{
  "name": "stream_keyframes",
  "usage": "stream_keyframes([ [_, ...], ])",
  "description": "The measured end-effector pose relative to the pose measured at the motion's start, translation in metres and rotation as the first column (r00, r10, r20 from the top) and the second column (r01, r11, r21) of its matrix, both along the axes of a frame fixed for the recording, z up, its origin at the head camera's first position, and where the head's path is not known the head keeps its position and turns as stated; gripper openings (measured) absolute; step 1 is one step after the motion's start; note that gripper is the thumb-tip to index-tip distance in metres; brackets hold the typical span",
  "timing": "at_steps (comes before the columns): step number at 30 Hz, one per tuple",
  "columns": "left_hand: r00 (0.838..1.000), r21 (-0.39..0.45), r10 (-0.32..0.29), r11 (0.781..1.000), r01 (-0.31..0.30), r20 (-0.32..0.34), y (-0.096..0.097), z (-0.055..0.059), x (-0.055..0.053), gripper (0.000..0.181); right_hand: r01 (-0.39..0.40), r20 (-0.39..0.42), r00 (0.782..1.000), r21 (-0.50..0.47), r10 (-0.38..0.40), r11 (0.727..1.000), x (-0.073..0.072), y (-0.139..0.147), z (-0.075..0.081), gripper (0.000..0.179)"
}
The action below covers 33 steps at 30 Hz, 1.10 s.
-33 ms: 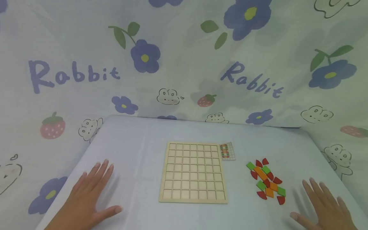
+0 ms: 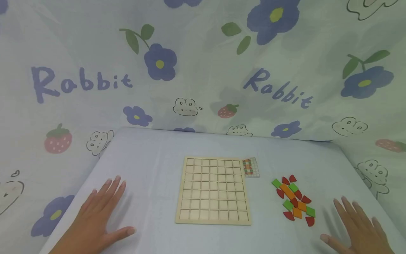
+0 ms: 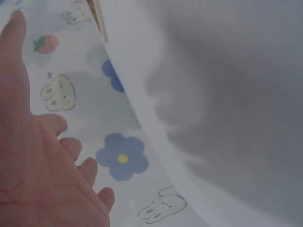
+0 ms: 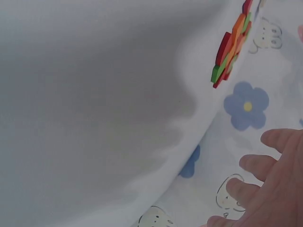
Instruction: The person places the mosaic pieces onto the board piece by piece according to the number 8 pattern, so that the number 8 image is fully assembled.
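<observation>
My left hand (image 2: 92,222) is at the left of the white table, fingers extended and thumb spread, holding nothing. The left wrist view shows its palm (image 3: 42,170), with a hand-shaped shadow on the cloth. At the lower right is my right hand (image 2: 363,225), also spread and holding nothing. Closest to it lies a loose group of flat pieces: red quarter-rounds (image 2: 310,221), green squares (image 2: 310,211) and orange squares (image 2: 297,212). The right wrist view catches these colored pieces (image 4: 232,47) edge-on. Between the hands sits a wooden grid board (image 2: 213,223), its square cells unfilled.
A small card (image 2: 251,167) printed with a colored pattern on a grid touches the board's upper right side. White cloth (image 2: 203,70) with flowers, rabbits and lettering hangs behind and around the table (image 2: 152,155).
</observation>
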<state>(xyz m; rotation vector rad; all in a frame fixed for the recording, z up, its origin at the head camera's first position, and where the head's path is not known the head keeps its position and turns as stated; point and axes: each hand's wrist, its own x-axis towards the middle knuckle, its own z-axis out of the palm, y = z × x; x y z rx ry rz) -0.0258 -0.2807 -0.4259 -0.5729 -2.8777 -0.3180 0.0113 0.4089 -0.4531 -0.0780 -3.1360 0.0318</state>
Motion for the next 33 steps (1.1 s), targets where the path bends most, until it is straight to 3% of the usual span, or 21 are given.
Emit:
stream_keyframes([
  [8,1.000,-0.018,-0.022,1.000,0.022,0.000,0.013,0.007,-0.008,0.121,-0.008,0.010,1.000,-0.025,0.008,1.000,-0.005,0.001,0.001,0.126],
  [18,0.998,-0.014,-0.044,0.999,0.045,0.051,0.028,0.013,-0.020,0.127,-0.074,-0.001,0.997,-0.084,0.074,0.994,-0.022,-0.008,0.019,0.114],
  [27,0.994,-0.040,-0.108,0.993,0.109,0.014,0.043,0.016,-0.029,0.122,-0.117,0.047,0.992,-0.065,0.121,0.991,-0.034,-0.019,0.025,0.115],
  [33,0.980,-0.036,-0.197,0.980,0.197,0.007,0.062,0.012,-0.035,0.112,-0.168,0.025,0.985,-0.075,0.170,0.983,-0.032,-0.028,0.022,0.092],
])
